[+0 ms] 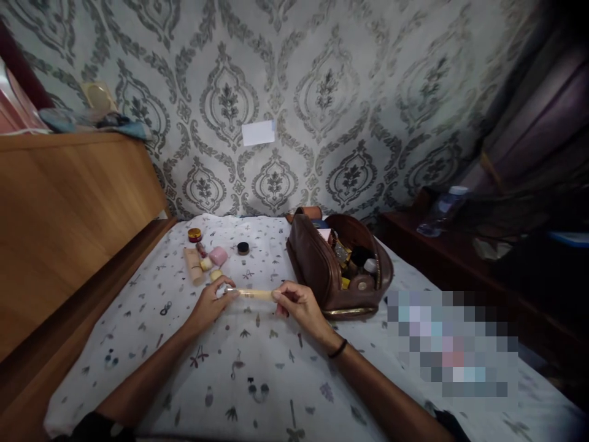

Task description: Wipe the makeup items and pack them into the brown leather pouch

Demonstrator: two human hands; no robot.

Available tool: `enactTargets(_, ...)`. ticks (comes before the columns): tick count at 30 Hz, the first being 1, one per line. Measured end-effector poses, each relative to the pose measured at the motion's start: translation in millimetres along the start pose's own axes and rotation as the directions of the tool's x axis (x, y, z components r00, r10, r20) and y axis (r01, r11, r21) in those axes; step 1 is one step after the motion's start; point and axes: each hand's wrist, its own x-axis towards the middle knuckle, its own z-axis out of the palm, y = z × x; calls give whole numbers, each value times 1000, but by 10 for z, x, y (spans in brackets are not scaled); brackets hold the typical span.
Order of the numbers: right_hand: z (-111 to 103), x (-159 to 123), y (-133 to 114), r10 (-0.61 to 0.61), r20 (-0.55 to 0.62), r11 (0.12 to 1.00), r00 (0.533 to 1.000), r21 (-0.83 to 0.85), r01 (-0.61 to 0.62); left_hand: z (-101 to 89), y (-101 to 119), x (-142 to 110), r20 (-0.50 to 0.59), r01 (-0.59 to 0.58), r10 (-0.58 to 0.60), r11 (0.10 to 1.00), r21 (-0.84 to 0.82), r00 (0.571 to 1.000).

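Observation:
A slim pale-yellow stick lies level between my two hands above the printed bedsheet; its exact kind is too small to make out. My left hand pinches its left end, where a silvery tip shows. Thumb and fingers of my right hand close on the other end. Just right of that hand stands an unzipped brown toiletry bag, filled with small bottles and packs. Beyond my left hand lie a beige squeeze tube, a pink container and a small yellow item.
A dark-lidded jar and a red jar with a gold lid sit farther back on the sheet. Wooden furniture borders the left side. At the right, a plastic bottle stands on a dark ledge; a blurred patch covers part of the bed.

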Motion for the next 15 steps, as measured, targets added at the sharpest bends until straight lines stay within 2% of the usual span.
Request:
enactTargets(5,98,-32,24,67,96,998,993,3,-67,105,117,0,-170,-36,-5,970,-241,985)
enactTargets(9,195,-86,84,95,112,995,989,-4,-95,277,252,55,-301,-34,-118,891,-453,946)
enactTargets(11,217,-104,111,83,66,996,994,-43,-81,398,318,76,-291,-54,-141,819,-571,946)
enactTargets(13,226,-115,126,69,28,995,997,-73,-67,537,369,66,-228,-49,-130,764,-643,965)
enactTargets(15,229,-118,127,33,-6,995,999,-91,-34,679,392,18,-136,-8,-103,767,-642,985)
